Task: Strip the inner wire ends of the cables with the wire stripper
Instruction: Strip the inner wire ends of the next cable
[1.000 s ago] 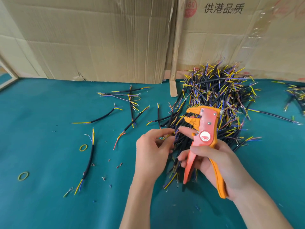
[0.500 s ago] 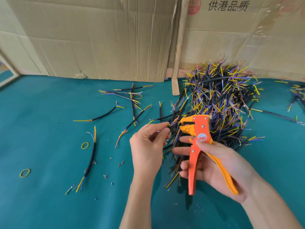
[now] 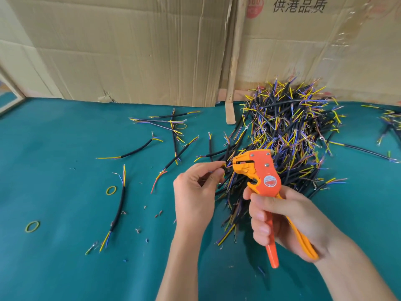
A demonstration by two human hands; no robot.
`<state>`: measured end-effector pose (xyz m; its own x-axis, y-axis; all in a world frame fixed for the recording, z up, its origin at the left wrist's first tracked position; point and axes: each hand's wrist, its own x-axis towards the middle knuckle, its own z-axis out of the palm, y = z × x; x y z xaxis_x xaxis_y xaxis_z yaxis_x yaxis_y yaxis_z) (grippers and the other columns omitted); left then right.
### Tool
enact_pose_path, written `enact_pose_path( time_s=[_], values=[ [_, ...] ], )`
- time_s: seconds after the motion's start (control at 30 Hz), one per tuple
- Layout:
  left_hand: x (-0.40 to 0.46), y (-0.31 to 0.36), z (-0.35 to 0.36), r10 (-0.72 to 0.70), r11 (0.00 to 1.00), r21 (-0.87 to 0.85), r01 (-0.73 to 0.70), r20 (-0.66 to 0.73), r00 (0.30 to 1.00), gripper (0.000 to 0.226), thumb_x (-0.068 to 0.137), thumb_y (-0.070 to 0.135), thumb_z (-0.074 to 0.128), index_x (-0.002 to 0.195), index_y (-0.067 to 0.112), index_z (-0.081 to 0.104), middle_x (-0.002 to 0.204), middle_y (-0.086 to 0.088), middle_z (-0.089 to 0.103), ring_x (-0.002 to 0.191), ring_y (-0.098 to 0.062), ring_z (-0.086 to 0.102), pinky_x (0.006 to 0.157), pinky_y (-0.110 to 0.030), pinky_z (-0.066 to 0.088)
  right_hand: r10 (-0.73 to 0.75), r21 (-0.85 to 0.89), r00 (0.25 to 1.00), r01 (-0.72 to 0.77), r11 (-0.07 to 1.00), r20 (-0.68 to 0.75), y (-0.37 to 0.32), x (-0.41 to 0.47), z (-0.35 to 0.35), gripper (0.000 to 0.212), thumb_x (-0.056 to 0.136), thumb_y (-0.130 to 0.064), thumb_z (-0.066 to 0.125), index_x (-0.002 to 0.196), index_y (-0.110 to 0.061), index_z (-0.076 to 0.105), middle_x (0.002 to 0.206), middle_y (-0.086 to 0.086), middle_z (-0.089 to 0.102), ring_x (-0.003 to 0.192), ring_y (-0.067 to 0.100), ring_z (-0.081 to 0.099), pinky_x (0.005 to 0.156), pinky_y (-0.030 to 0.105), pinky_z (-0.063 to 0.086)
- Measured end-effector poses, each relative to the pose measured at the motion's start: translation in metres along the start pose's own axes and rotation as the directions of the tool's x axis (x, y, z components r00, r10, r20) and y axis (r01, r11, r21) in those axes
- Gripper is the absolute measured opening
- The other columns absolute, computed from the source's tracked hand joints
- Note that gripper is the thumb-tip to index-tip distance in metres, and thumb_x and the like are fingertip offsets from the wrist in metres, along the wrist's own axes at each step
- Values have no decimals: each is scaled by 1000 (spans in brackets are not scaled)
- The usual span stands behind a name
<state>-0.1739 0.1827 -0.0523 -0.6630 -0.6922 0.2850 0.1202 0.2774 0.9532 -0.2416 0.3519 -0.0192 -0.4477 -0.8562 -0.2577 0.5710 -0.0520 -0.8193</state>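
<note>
The bench (image 3: 54, 148) has a teal cloth-like top, with cardboard (image 3: 130, 51) standing along its back edge. A big heap of black cables (image 3: 288, 135) with yellow, blue and purple wire ends sits right of middle, and a smaller bunch (image 3: 390, 124) lies at the far right edge. Loose cables (image 3: 118, 210) are scattered across the left half, a few crossing each other near the back. Three yellow-green rubber bands (image 3: 32, 226) lie among them, plus tiny scraps of stripped insulation (image 3: 137, 230) dotted around.
</note>
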Motion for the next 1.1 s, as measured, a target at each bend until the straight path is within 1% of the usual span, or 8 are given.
enact_pose_path(
  time_s=[0.1,0.23,0.37,0.5,0.57,0.7,0.8,1.1],
  values=[
    [0,1,2,-8,999,-32,8,1,1000,20,90,0,70,96,17,80,72,6,73,63,-1,65,66,-13,47,-12,26,1000,13,1000,-28,1,1,5,46,62,-29,96,86,-7,64,62,11,45,43,23,43,43,32,42],
    [1,1,2,-16,998,-68,14,-23,1000,21,89,1,71,95,19,80,73,4,74,65,-5,67,66,-16,49,-52,35,996,55,998,-72,4,4,12,37,77,-29,83,76,-9,52,57,10,38,38,20,37,40,28,38],
    [-1,0,5,-12,1000,-7,11,-41,999,25,88,3,73,91,26,80,74,8,74,69,-10,68,68,-19,50,-91,-43,980,85,995,-176,11,11,16,47,80,-24,79,59,-11,40,48,3,27,33,16,26,34,21,29],
    [0,-5,5,-42,999,6,43,-117,992,23,88,5,73,90,27,79,73,6,74,65,-13,67,65,-19,49,-117,104,982,133,986,-150,8,11,8,16,79,-9,72,85,-6,57,63,13,48,47,25,45,46,34,44],
    [0,-6,6,-45,998,27,51,-170,984,24,89,6,72,89,29,78,70,7,73,60,-13,62,58,-20,46,-140,125,980,157,980,-138,3,8,0,23,74,-2,77,92,-6,63,70,16,51,54,29,51,52,39,49],
    [-3,-4,11,-24,997,70,43,-251,968,21,89,8,72,91,28,80,80,12,75,70,-4,66,70,-18,51,-67,76,998,67,995,-3,1,6,-10,39,66,-13,92,96,-7,69,79,23,59,66,37,61,64,50,55],
    [-5,-1,14,52,992,127,-18,-273,961,20,88,5,73,91,23,81,84,15,74,78,-1,68,72,-10,47,0,61,998,-3,998,59,11,10,-5,36,71,-12,90,99,-7,70,84,26,62,72,40,64,72,53,56],
    [-7,1,15,158,978,163,-128,-186,970,24,86,0,72,87,22,80,84,15,74,81,-5,68,70,-13,48,28,160,1000,-27,987,-2,15,16,0,35,68,-10,89,98,-6,71,83,23,63,71,39,64,71,52,55]
  ],
)
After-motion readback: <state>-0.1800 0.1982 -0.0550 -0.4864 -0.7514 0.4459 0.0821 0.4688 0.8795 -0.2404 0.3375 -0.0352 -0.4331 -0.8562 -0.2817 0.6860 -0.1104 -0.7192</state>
